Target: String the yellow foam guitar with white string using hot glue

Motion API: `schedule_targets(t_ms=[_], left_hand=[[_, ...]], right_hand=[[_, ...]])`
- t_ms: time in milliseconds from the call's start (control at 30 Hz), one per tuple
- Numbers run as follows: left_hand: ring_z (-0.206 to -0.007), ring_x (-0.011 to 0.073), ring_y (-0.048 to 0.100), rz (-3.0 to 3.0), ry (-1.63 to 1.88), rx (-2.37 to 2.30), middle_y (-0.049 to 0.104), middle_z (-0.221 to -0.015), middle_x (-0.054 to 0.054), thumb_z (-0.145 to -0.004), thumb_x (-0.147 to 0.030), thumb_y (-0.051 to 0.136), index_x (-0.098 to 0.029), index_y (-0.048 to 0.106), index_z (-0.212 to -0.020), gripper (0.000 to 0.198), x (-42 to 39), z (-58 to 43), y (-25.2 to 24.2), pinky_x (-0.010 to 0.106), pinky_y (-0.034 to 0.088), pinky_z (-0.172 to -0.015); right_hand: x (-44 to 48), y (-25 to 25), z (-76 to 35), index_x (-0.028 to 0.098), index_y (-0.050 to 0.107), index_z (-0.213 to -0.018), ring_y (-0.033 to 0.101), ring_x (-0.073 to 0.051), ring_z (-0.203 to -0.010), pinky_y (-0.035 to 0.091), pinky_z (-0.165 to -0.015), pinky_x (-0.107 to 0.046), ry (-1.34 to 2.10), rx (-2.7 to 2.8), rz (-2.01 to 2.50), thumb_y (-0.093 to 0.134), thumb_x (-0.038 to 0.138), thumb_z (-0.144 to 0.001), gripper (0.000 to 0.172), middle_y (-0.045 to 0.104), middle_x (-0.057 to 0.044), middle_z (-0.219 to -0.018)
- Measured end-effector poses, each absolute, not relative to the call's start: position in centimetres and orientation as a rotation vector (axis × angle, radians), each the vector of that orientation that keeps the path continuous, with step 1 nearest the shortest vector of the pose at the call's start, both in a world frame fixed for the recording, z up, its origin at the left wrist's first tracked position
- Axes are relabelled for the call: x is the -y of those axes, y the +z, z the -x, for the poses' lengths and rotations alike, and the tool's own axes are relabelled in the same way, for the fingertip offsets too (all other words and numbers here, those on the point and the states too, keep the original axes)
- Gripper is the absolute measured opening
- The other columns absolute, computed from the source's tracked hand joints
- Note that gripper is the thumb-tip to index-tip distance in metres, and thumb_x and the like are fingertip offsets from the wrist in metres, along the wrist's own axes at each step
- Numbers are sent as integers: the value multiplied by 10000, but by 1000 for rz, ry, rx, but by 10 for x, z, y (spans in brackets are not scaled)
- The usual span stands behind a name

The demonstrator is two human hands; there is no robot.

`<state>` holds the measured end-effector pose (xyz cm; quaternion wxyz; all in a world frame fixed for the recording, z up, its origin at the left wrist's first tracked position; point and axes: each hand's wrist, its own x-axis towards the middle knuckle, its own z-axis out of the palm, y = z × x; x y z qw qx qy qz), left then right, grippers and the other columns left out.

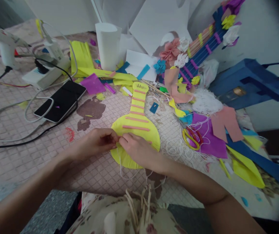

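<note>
A yellow paper guitar-shaped cutout (116, 125) lies on the table with its neck pointing away from me. Several pink paper strips (135, 127) cross its neck and body. At the left edge of the body, my left hand (100, 143) is closed in a pinch at the end of the lowest strip. My right hand (139, 149) lies across the body, its fingers closed together at that same strip end and covering most of the strip. A white string (120, 164) hangs from beneath the fingers and curls over the near edge of the cutout.
Scissors (190, 139) lie among loose string and purple paper (212, 136) on the right. A decorated blue paper guitar (197, 61) and a blue bag (248, 84) stand behind. To the left are a phone (60, 100), cables, a power strip (42, 76) and a glue gun (4, 45).
</note>
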<state>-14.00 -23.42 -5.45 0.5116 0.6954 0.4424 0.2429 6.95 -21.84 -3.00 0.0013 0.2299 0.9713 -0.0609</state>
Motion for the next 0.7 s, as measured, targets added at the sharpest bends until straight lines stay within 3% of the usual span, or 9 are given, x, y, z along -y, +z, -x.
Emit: schedule_targets(t_ms=[100, 333, 700], left_hand=[[-678, 117, 567, -1630, 596, -1036, 641, -787, 3, -848, -322, 592, -170, 612, -888, 159, 235, 140, -57, 232, 468, -618], [-732, 137, 602, -1621, 589, -995, 658, -840, 18, -851, -320, 588, -169, 607, -926, 169, 235, 139, -55, 257, 493, -662], [-719, 138, 594, -1591, 582, -1011, 647, -821, 16, -856, -341, 574, -169, 600, -906, 180, 236, 140, -56, 261, 485, -659]], right_hand=[[217, -35, -71, 118, 565, -940, 555, -201, -848, 490, -736, -329, -266, -3031, -773, 437, 34, -894, 159, 576, -76, -894], [208, -44, -83, 177, 560, -990, 563, -158, -953, 477, -826, -295, -850, -3054, -891, 502, 128, -917, 105, 588, -42, -980], [214, -48, -76, 159, 557, -877, 555, -173, -851, 474, -760, -300, -538, -3085, -904, 482, 123, -925, 95, 572, -47, -866]])
